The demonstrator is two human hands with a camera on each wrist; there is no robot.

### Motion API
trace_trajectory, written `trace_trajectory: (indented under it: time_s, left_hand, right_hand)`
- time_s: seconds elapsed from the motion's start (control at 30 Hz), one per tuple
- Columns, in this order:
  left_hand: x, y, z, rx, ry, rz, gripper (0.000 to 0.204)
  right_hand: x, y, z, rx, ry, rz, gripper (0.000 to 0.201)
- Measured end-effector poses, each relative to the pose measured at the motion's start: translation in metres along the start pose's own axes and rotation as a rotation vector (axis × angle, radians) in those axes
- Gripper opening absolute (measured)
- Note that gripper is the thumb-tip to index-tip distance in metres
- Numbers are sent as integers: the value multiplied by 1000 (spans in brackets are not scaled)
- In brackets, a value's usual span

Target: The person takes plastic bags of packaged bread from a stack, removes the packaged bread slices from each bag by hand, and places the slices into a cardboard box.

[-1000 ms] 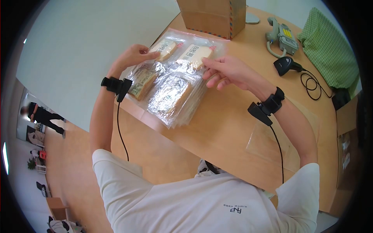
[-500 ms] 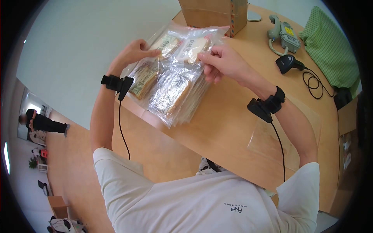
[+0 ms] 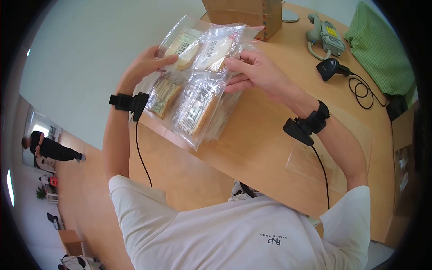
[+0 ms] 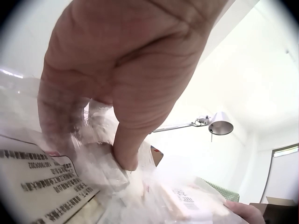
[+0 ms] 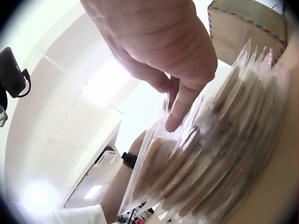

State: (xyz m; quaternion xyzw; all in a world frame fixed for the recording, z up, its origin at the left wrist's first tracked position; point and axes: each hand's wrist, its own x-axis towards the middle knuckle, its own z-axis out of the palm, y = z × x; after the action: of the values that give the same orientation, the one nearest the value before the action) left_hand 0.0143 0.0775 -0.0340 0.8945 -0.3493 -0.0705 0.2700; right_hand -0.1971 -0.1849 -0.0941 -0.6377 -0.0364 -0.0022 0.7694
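A stack of clear plastic bags (image 3: 198, 103) holding bread slices with printed labels lies on the table's left part. My left hand (image 3: 146, 65) pinches the top bag at its left side, thumb over the plastic. On the right, my right hand (image 3: 265, 74) pinches the same bag's edge between thumb and fingers. The top bag is tilted, its far end raised off the others. In the right wrist view, several layered bags (image 5: 229, 154) stand below my right hand (image 5: 163, 51). The left wrist view shows my left hand (image 4: 121, 70) gripping crumpled plastic (image 4: 107, 172).
Behind the stack stands a cardboard box (image 3: 238, 15). A telephone (image 3: 330, 38), a black scanner (image 3: 330, 69) with a coiled cable and a green checked cloth (image 3: 378, 58) are at the right. A flat clear bag (image 3: 310, 162) lies near the front edge. A person (image 3: 49, 146) stands far left.
Both hands have lifted the far end of the top bag, and it has tilted up and shifted slightly left. My right fingers have closed on its edge.
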Motion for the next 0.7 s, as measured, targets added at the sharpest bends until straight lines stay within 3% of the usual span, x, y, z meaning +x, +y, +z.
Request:
trace_trajectory:
  time_s: [0.27, 0.47, 0.53, 0.6, 0.7]
  left_hand:
    - [-22, 52, -7, -111, 94, 107, 46]
    - [-9, 135, -5, -29, 0, 370, 41]
    - [-18, 173, 9, -86, -53, 455, 42]
    - [-23, 197, 35, -160, -100, 544, 44]
    - [-49, 244, 69, -206, -59, 737, 45]
  right_hand:
    - [-42, -10, 1, 138, 15, -50, 30]
    - [-131, -35, -12, 203, 69, -189, 26]
    - [-173, -32, -14, 167, 106, -229, 27]
    - [-218, -28, -5, 195, 215, -137, 30]
    - [-282, -20, 13, 191, 275, -202, 29]
